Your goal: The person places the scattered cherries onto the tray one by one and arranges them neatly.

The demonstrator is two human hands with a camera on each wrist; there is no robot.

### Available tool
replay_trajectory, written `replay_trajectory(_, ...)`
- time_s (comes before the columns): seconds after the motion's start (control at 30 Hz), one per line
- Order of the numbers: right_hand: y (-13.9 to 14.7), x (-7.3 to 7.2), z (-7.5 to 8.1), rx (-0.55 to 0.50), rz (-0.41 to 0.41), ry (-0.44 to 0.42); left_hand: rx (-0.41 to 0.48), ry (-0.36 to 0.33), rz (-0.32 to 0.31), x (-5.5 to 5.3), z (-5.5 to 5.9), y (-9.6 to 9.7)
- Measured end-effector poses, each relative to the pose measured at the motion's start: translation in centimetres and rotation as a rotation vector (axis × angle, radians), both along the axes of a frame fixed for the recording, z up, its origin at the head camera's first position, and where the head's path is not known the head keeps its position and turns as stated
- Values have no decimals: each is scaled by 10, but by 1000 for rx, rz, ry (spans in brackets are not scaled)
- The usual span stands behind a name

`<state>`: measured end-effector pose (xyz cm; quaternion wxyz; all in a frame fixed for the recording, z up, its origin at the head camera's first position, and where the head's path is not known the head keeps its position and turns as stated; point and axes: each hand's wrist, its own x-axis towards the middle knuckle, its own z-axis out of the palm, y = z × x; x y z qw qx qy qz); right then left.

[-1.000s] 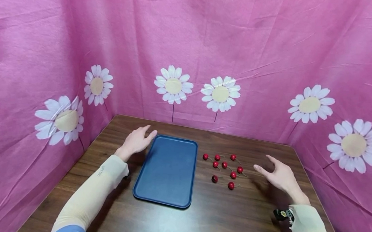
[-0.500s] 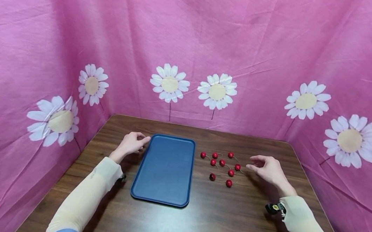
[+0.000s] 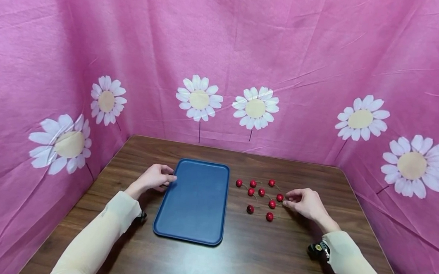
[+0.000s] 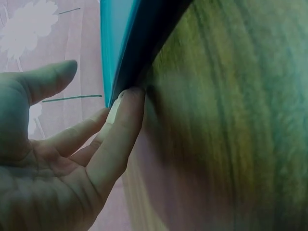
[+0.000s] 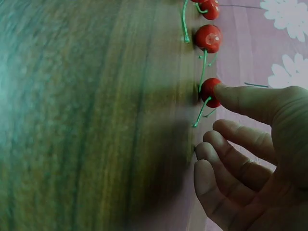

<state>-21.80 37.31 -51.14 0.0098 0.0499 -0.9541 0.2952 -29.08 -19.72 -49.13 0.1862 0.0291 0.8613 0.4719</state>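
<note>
A dark blue rectangular tray [image 3: 197, 202] lies on the wooden table, left of centre. My left hand [image 3: 155, 177] is at its left edge; in the left wrist view the fingertips [image 4: 132, 96] meet the tray's rim [image 4: 122, 57] while the thumb stands apart from it. Several red cherries [image 3: 261, 192] with thin green stems are spread to the right of the tray. Beside the rightmost cherry [image 3: 279, 197] is my right hand [image 3: 305, 203], thumb and fingers bent toward it with a gap between them. The right wrist view shows the thumb overlapping this cherry [image 5: 210, 92].
The brown wooden table [image 3: 250, 254] has a pink curtain [image 3: 224, 42] with white daisies around its back and sides. One darker cherry [image 3: 250, 209] lies nearest the tray's lower right side. A black wrist device [image 3: 318, 250] shows below the right sleeve.
My right hand has moved left to the cherries, its fingers drawing closer together. My left hand has slid down along the tray's left edge. Tray and cherries keep their arrangement.
</note>
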Motion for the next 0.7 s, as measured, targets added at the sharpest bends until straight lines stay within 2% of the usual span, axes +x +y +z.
replay_trajectory(0.27, -4, 1, -1, 49, 15, 43, 8, -10, -22, 6, -3, 0)
replay_trajectory(0.7, -9, -4, -7, 119, 20, 118, -48, 18, -21, 6, -7, 5)
